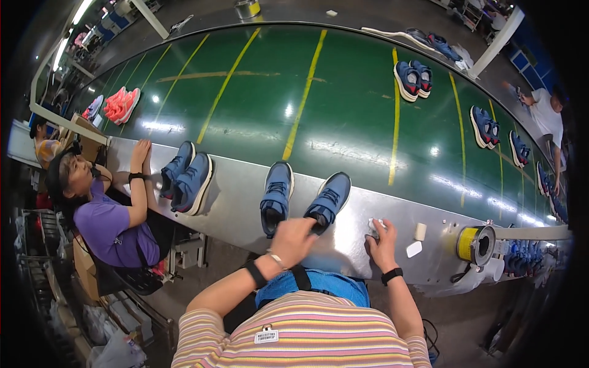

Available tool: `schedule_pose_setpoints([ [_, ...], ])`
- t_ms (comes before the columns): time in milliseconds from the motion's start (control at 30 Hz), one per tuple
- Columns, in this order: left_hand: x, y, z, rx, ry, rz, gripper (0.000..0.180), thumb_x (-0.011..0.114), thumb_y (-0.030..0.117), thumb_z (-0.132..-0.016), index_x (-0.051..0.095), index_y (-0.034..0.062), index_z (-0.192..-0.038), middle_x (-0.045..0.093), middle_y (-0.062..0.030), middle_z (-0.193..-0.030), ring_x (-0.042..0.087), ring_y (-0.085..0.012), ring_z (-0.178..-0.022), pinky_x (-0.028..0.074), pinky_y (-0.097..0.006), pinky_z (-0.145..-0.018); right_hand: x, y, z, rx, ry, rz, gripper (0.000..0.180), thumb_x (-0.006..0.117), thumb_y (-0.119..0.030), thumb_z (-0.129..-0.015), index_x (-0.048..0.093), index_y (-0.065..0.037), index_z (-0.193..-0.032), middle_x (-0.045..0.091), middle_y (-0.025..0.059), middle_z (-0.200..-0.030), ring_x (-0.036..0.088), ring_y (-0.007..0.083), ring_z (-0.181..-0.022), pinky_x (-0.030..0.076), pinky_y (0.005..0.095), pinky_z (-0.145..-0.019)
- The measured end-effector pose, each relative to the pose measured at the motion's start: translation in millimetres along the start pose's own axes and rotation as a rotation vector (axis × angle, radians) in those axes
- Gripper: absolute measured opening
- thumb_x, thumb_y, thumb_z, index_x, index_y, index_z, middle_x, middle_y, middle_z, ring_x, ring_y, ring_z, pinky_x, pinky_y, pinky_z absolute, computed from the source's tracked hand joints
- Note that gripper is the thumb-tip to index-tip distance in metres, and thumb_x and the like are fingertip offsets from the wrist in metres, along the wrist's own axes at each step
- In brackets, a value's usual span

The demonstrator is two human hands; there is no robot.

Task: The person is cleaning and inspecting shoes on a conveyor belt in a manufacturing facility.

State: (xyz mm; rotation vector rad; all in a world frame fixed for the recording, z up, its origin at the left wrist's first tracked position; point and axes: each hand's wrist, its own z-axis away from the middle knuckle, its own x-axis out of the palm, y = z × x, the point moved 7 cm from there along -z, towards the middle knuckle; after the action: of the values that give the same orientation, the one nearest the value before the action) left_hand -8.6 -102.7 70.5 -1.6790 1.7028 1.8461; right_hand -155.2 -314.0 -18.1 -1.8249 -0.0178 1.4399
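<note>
Two blue sneakers with hook-and-loop straps and white soles stand apart at the metal ledge before me, heels toward me. My left hand (296,241) is closed at the heel collar of the right-hand sneaker (331,199); its fingertips are partly hidden there. The left-hand sneaker (277,196) stands just beside that hand, its collar showing dark inside. Farther right, over the ledge, my right hand (383,240) has its fingers bent round a small crumpled whitish-grey thing (374,227), whose kind I cannot make out.
A green conveyor belt (356,129) with yellow lines carries more blue sneakers (412,81) and coral shoes (121,105). Right of me lie a white roll (420,232), a white pad (414,249) and a yellow-labelled tin (476,245). At left, a person in purple (113,221) sits beside another blue pair (187,178).
</note>
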Motion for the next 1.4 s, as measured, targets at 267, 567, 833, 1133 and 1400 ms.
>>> schedule_pose_setpoints([
  [267,29.9,-206.4,64.6,-0.823,-0.153,0.530,0.051,0.058,0.010,-0.066,0.045,0.0003,-0.114,0.052,-0.0103,-0.087,0.051,-0.0240,-0.077,0.044,-0.033,-0.076,80.8,-68.3,-2.1,0.457,-0.313,-0.646,0.088,0.075,-0.032,-0.068,0.026,0.007,-0.129,0.048,0.0187,-0.110,0.052,0.0202,-0.096,0.046,0.0297,-0.075],
  [567,22.7,-146.4,0.5,-1.244,-0.533,1.031,0.055,0.052,0.053,-0.072,0.051,0.0105,-0.108,0.053,-0.0111,-0.101,0.051,-0.0212,-0.089,0.042,-0.037,-0.076,56.5,-107.2,-55.7,0.880,-0.365,-1.080,0.041,0.054,-0.028,-0.076,0.046,-0.013,-0.114,0.050,0.0024,-0.082,0.046,0.0112,-0.070,0.037,0.0301,-0.061],
  [833,16.3,-128.5,-73.3,-1.195,-0.605,1.054,0.082,0.036,0.078,-0.069,0.050,0.0104,-0.111,0.053,-0.0152,-0.097,0.048,-0.0225,-0.077,0.040,-0.032,-0.066,41.0,-91.6,-83.3,1.031,-0.301,-1.271,0.031,0.056,-0.038,-0.075,0.049,-0.016,-0.095,0.042,0.0042,-0.080,0.040,0.0144,-0.071,0.039,0.0369,-0.065],
  [1133,26.9,-125.0,-138.5,-1.098,-0.713,1.102,0.065,0.036,0.071,-0.076,0.053,0.0141,-0.105,0.057,-0.0036,-0.084,0.051,-0.0142,-0.067,0.041,-0.027,-0.054,32.7,-75.8,-116.8,1.000,-0.217,-1.365,0.032,0.056,-0.037,-0.078,0.049,-0.015,-0.100,0.046,0.0064,-0.086,0.042,0.0158,-0.072,0.040,0.0398,-0.069],
  [1400,47.0,-174.6,-287.7,-0.875,-0.457,0.725,0.047,0.050,0.045,-0.079,0.055,0.0071,-0.106,0.060,-0.0067,-0.090,0.056,-0.0175,-0.078,0.044,-0.036,-0.069,26.7,-57.8,-272.3,0.715,-0.062,-1.019,0.057,0.060,-0.029,-0.078,0.036,-0.013,-0.127,0.047,0.0048,-0.110,0.047,0.0188,-0.094,0.042,0.0416,-0.071],
])
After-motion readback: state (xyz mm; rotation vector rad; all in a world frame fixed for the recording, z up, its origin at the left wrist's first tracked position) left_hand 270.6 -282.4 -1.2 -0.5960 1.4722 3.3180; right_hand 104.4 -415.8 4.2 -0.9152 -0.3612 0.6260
